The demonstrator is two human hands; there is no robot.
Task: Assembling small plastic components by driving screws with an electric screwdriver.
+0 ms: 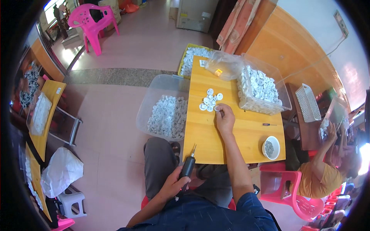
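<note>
My left hand (pixel 174 184) is wrapped round a black electric screwdriver (pixel 188 166), its bit pointing up beside the near left corner of the wooden table (pixel 246 138). On the tabletop my right hand (pixel 226 120) pinches a small round white plastic piece (pixel 217 108) between thumb and fingers. Just beyond those fingertips lies a loose cluster of similar white pieces (pixel 207 101). A white bowl (pixel 265 148) of small metal screws stands at the near right of the table. Farther in lies a small hand screwdriver (pixel 268 124).
A clear box (pixel 264 108) heaped with white parts and a clear plastic bag (pixel 227 65) occupy the table's far right. Left of the table sit a clear bin (pixel 144 111) and a yellow crate (pixel 182 61), both holding white parts. A person in yellow (pixel 320 179) sits at right.
</note>
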